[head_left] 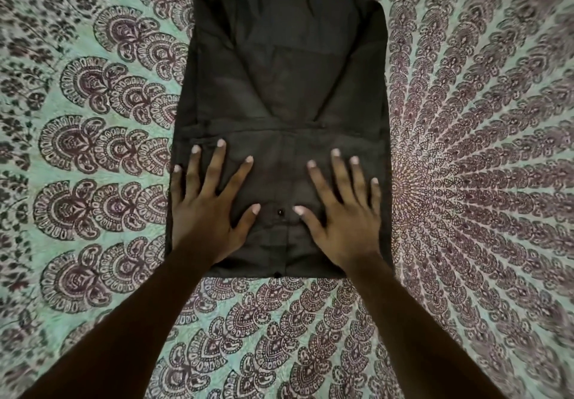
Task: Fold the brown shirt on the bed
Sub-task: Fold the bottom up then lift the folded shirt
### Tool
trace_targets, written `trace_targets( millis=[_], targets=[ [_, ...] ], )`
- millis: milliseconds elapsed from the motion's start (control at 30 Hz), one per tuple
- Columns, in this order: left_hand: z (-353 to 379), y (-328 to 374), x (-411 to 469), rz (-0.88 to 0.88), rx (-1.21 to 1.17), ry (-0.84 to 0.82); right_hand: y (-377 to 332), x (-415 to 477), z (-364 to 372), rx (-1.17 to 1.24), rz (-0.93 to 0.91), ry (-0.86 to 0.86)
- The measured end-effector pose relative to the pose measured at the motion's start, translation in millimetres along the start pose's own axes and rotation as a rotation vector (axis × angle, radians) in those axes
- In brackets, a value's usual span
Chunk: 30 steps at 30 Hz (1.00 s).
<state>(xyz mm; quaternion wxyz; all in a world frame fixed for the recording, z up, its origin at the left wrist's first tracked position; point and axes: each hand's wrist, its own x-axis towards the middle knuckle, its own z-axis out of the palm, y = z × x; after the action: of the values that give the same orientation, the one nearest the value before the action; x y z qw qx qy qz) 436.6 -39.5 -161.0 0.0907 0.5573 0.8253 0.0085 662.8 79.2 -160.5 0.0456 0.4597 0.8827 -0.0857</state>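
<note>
The brown shirt lies flat on the bed as a long rectangle, its sides and sleeves folded inward and its collar end at the far top. A dark button shows near its lower middle. My left hand rests palm down on the shirt's near left part, fingers spread. My right hand lies palm down on the near right part, fingers spread too. Neither hand grips the cloth. Both forearms reach in from the bottom of the view.
The bed is covered by a pale green sheet with a dark maroon mandala and paisley print. The sheet surrounds the shirt on all sides.
</note>
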Motion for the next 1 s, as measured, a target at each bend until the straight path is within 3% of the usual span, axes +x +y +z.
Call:
trace_targets(
  millis=[100, 200, 300, 400, 500, 633, 733, 867, 1000],
  targets=[
    [-2.7, -0.2, 1.5, 0.001, -0.008, -0.024, 27.4, -10.7, -7.1, 0.033, 0.163, -0.041],
    [-11.1, -1.4, -1.9, 0.012, -0.133, -0.01, 35.3, -24.3, -16.6, 0.126, 0.19, -0.091],
    [-20.6, -13.5, -30.2, 0.031, -0.268, 0.026, 41.4, -52.2, -29.3, 0.123, -0.032, -0.088],
    [-17.7, -46.1, -78.9, 0.256, -0.132, -0.042, 51.5, -84.1, -24.0, 0.103, -0.265, -0.157],
    [-11.8, -77.2, -102.2, 0.351, -0.038, -0.104, 57.2, -99.1, -9.6, 0.041, -0.276, -0.16],
    [-16.6, -85.2, -96.4, 0.428, -0.049, -0.018, 58.7, -90.8, -12.9, 0.008, -0.296, -0.048],
    [-32.1, -80.9, -82.7, 0.356, -0.229, 0.004, 55.3, -79.3, -30.2, 0.036, -0.296, 0.034],
    [-85.7, -60.6, -42.8, 0.087, -0.61, 0.115, 48.1, -46.3, -77.4, 0.161, -0.172, 0.221],
    [-134.1, -56.7, 28.4, 0.1, -0.697, 0.306, 45.3, 19.2, -122.3, 0.286, -0.031, 0.308]
  ],
)
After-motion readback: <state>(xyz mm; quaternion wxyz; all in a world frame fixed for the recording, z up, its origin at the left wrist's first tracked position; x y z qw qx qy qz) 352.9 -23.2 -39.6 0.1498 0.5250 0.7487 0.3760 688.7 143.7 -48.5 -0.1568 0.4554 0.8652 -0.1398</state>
